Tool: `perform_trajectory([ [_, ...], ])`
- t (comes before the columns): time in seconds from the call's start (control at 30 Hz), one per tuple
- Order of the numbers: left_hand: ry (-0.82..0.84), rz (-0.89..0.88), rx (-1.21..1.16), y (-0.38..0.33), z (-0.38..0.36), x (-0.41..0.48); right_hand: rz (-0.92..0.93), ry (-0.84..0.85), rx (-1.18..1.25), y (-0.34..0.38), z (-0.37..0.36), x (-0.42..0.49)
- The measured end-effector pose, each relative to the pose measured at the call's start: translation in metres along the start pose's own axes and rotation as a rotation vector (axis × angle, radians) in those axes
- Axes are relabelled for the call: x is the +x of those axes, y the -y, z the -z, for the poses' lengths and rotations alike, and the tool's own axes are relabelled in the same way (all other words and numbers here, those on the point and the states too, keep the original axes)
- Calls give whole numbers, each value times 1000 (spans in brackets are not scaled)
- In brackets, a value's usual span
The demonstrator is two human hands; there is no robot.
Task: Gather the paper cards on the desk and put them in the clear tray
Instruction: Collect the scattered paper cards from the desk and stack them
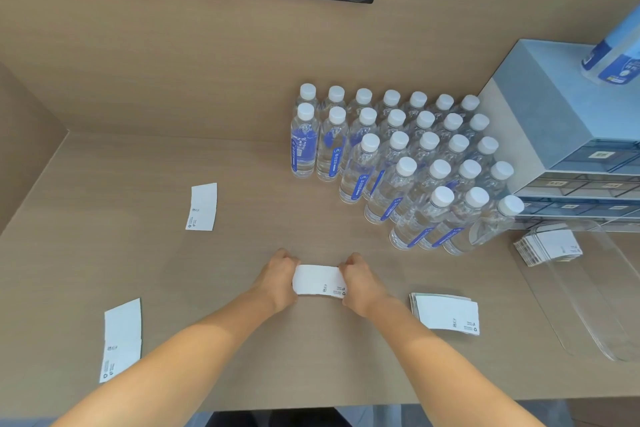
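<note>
Near desk (311,357) edge: your two forearms reach in over bare wood. Your left hand (278,279) and right hand (362,284) are apart, each pinching one short end of a small card stack (317,280) between them at desk centre. Loose cards (122,340) lie near the front-left edge; a single card (202,207) sits farther left, open desk around it. Another card pile (446,314) lies just right of your right hand. The clear tray (595,305) sits at the right edge, holding fanned cards (549,246) at its far end. Beyond, water bottles (398,163) crowd the right; drawer unit (568,136) behind.
</note>
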State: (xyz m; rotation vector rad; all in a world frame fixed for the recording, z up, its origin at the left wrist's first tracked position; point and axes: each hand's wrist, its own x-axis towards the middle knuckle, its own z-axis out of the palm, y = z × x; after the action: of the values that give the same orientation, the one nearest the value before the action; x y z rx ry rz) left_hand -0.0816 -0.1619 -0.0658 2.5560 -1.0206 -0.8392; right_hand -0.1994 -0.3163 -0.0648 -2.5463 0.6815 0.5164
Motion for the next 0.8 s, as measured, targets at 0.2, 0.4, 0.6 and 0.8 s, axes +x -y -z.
perform_trajectory([
  [0.2, 6, -22, -1, 1, 4, 1, 5, 18, -28, 3, 3, 2],
  [0.4, 23, -34, 48, 0, 2, -3, 37, 21, -100, 5, 3, 0],
  [0.6, -8, -16, -11, 1, -1, -6, 35, 11, -132, 10, 1, -3],
  [0.8, -8, -7, -52, 4, -6, -11, 2, 16, -145, 16, -2, -2],
])
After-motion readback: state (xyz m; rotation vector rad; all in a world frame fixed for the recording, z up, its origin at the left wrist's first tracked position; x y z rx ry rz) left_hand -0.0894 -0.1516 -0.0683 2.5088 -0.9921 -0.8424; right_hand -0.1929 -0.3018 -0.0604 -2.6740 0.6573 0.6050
